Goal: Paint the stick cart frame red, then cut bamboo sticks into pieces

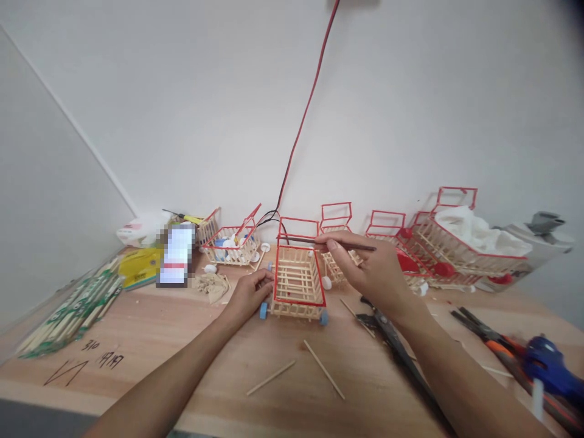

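A miniature shopping cart made of thin wooden sticks stands on the table in front of me, with a red-painted rim, a red handle frame and blue wheels. My left hand is at its left side, fingers curled against the stick wall; the fingertips are partly hidden. In my right hand a thin dark-handled paintbrush is pinched, lying almost level. Its tip is over the left end of the handle frame, above the basket. Whether the tip touches the wood I cannot tell.
Several similar carts line the wall, one with white tissue. Bundled sticks, a yellow packet and a phone are left. Right are black scissors, pliers and a blue glue gun. Loose sticks lie in front.
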{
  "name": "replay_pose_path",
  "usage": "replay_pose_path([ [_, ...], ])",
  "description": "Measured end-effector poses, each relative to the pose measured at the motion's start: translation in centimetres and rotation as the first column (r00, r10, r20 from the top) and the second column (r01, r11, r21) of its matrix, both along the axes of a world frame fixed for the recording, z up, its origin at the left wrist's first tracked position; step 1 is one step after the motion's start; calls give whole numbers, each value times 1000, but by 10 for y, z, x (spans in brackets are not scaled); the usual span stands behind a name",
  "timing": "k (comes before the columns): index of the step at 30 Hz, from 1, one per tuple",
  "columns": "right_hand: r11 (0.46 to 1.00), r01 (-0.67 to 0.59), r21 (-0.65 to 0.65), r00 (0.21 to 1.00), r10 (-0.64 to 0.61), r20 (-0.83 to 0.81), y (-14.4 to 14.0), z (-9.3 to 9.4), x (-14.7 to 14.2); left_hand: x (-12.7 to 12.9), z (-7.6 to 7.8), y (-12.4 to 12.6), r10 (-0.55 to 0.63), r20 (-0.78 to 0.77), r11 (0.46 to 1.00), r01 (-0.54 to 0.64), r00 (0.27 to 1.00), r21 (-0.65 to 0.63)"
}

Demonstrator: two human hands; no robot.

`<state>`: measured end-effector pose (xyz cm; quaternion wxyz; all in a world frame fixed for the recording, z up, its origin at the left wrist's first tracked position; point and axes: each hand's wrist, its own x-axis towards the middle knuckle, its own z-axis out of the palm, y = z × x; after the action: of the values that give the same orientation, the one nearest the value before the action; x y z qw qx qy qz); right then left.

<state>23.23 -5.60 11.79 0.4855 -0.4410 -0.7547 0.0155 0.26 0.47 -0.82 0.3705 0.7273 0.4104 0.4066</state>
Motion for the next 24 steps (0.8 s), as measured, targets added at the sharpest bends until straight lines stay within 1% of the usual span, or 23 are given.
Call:
replay_pose_path([
  [3, 1000, 5, 9, 1000, -4, -20, 2, -3, 0, 0, -1, 0, 1, -2, 1000, -1, 1000, 2],
  [7, 1000, 8, -13, 998, -9, -66, 5, -7, -1, 0, -1, 1, -3, 3, 1000, 3, 1000, -5],
  [12, 996, 86, 0, 989, -85, -124, 4, -5, -1, -1, -1, 1, -15, -1, 1000, 15, 1000, 16],
  [17, 996, 80, 32, 995, -78, -68, 3, -6, -3, 0, -4, 2, -17, 22, 1000, 17, 1000, -11],
  [21, 997, 75, -13, 995, -76, -63, 13, -17, -4, -1, -8, 3, -29, 44, 1000, 30, 999, -10],
  [24, 996, 91, 0, 995, -91, -42, 20, -24, -4, -1, -9, 4, -21, 39, 1000, 21, 999, -12],
])
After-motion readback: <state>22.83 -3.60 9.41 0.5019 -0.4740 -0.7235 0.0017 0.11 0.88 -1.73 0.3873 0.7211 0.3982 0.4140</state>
